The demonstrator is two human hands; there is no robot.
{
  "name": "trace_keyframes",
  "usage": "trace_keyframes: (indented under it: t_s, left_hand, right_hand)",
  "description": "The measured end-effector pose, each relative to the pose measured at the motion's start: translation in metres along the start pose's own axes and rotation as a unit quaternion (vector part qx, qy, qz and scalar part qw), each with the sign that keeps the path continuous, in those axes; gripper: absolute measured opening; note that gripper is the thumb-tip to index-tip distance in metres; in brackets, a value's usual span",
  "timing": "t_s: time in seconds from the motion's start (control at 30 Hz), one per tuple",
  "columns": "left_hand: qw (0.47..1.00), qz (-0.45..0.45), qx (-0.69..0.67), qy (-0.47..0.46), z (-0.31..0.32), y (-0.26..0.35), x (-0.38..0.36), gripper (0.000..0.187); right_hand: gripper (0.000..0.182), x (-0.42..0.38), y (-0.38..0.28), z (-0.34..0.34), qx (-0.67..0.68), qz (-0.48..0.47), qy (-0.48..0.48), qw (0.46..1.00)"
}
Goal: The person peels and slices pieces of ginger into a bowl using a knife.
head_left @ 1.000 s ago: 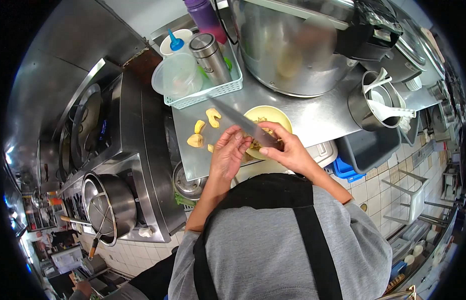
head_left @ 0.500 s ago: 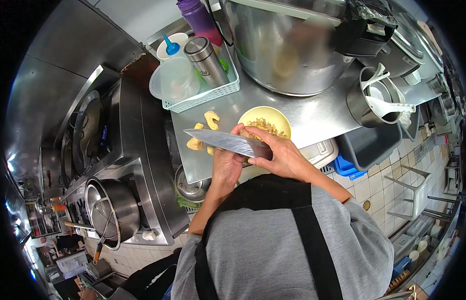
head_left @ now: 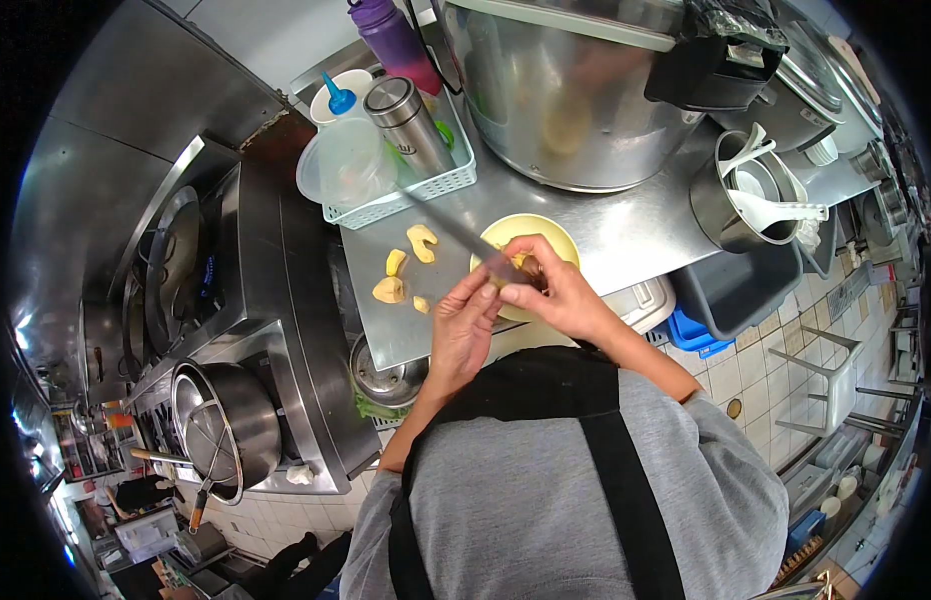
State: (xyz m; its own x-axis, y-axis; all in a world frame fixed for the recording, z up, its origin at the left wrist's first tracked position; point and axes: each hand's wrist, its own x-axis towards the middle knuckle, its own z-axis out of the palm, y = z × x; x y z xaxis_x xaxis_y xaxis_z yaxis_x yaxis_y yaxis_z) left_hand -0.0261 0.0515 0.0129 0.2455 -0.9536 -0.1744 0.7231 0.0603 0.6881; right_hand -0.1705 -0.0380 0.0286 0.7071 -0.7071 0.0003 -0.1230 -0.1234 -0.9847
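Note:
In my right hand (head_left: 561, 298) is a large kitchen knife (head_left: 454, 230), its fingers closed on the handle end. The blade is smeared by motion and points up and to the left. My left hand (head_left: 464, 325) pinches a small piece of ginger (head_left: 500, 282) close to the blade's base, mostly hidden by the fingers. Both hands are over the near side of a yellow bowl (head_left: 558, 232), which covers its contents in part. Left of the bowl, several peeled pieces of ginger (head_left: 421, 243) lie on the steel table (head_left: 386, 340).
A large steel cooker (head_left: 586, 130) stands behind the bowl. To its left, a pale basket (head_left: 406, 197) holds a steel flask (head_left: 411, 125) and a purple bottle (head_left: 391, 35). A steel pot with ladles (head_left: 721, 215) stands right. Stove and pan (head_left: 236, 420) are left; another person's legs (head_left: 296, 570) show below.
The knife has swung from lying nearly level across my hands to pointing up and left. My right hand has turned, uncovering the ginger pieces on the table.

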Motion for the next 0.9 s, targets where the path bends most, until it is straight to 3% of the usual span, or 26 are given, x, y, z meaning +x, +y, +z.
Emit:
trace_keyframes:
  t_s: [0.1, 0.23, 0.27, 0.37, 0.67, 0.77, 0.9]
  left_hand:
    - [1.0, -0.014, -0.019, -0.009, -0.005, 0.006, 0.003, 0.032]
    - [1.0, -0.006, -0.012, 0.004, -0.006, 0.005, 0.005, 0.033]
    - [1.0, -0.001, 0.001, 0.01, -0.007, 0.004, 0.005, 0.034]
    - [0.999, 0.015, 0.032, 0.029, -0.011, 0.0, 0.005, 0.035]
    - [0.997, 0.038, 0.055, 0.045, -0.009, -0.002, 0.003, 0.035]
    - [0.997, 0.027, 0.065, 0.031, -0.008, -0.004, 0.001, 0.033]
    - [1.0, 0.001, 0.008, 0.024, -0.002, -0.007, 0.0, 0.03]
  right_hand:
    - [0.049, 0.004, 0.006, -0.003, 0.072, -0.021, 0.023, 0.997]
    - [0.057, -0.004, -0.012, -0.001, -0.111, -0.09, 0.001, 0.99]
    - [0.064, -0.008, -0.027, -0.004, -0.104, 0.03, -0.056, 0.993]
    - [0.068, -0.009, -0.018, 0.003, -0.17, 0.006, -0.037, 0.985]
    - [0.066, -0.008, -0.018, 0.006, -0.183, -0.016, -0.027, 0.983]
    - [0.055, -0.004, -0.02, 0.007, -0.165, -0.048, -0.005, 0.985]
    - [0.044, 0.011, 0.015, 0.001, 0.034, 0.021, 0.015, 0.999]
